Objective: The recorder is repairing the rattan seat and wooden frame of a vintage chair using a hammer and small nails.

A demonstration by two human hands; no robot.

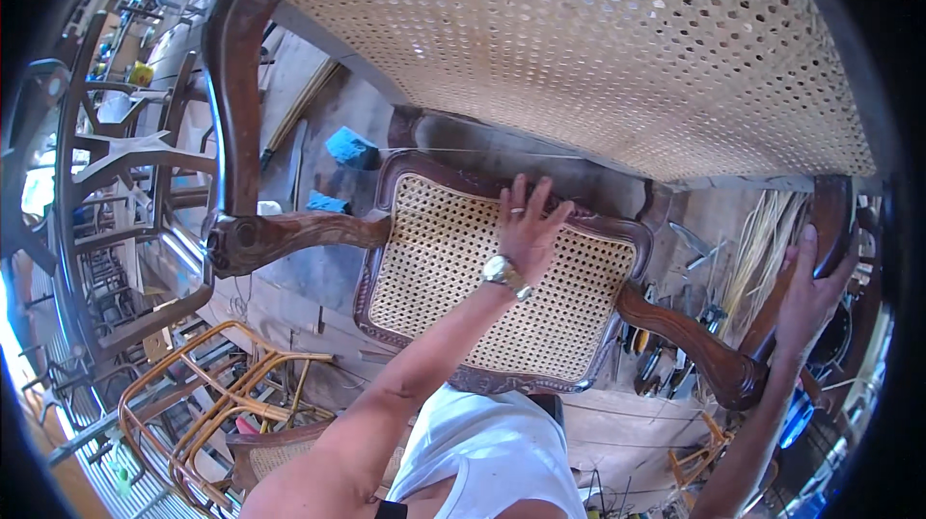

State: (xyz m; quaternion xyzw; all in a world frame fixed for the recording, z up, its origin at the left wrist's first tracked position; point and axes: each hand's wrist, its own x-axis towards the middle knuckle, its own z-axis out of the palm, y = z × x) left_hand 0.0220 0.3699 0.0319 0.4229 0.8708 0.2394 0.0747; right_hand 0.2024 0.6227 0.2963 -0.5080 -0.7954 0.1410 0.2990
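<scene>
A dark wooden armchair with woven cane panels fills the middle and top of the view. My left hand, a watch on its wrist, lies on the upper part of the smaller framed cane panel. Its fingers are spread, and the tips reach the carved wooden rim. At the right, my right hand is closed round the chair's dark wooden upright, near the curved armrest. The large cane panel rises beyond both hands.
Blue pieces lie on the floor left of the panel. Loose cane strands and hand tools are at the right. Stacked dark chair frames stand at the left, with a rattan frame below them.
</scene>
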